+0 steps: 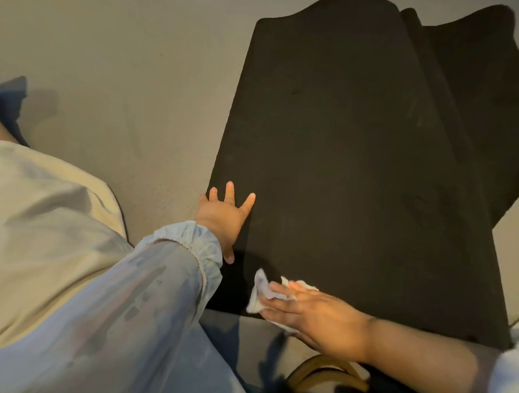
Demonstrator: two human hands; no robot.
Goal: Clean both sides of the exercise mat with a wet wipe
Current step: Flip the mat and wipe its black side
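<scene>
Under R hand (313, 312), wipe (258, 294), on mat (352, 142)

Plain grey floor (122, 56) (dimly lit, faintly scuffed) fills the background.

Black exercise mat (350, 157) folded; crumpled white wet wipe (260, 294) on it

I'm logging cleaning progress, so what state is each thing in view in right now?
exercise mat: black, spread on the floor, far end folded back in a hump.
wet wipe: crumpled, pressed on the mat's near edge under the right hand.
left hand: fingers spread, flat on the mat's left edge.
right hand: fingers straight, pressing the wipe.
</scene>
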